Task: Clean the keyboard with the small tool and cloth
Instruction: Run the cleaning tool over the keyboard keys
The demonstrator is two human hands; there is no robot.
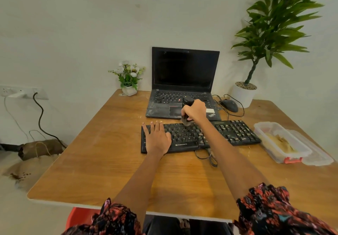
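Black keyboard point(237, 134) lies long axis left-right on the table point(91, 161) near the laptop point(184, 81), left hand point(157, 137) spread flat on its left end, right hand point(194, 111) fisted around small tool point(187, 112), brush tip touching far key row mid-board, uncleaned keys mostly rightward.

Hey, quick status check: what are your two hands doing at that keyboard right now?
Left hand flat on black wired keyboard, steadying it. Right hand gripping small dark brush tool, bristles on the top key rows. No cloth visible. Nothing blocking.
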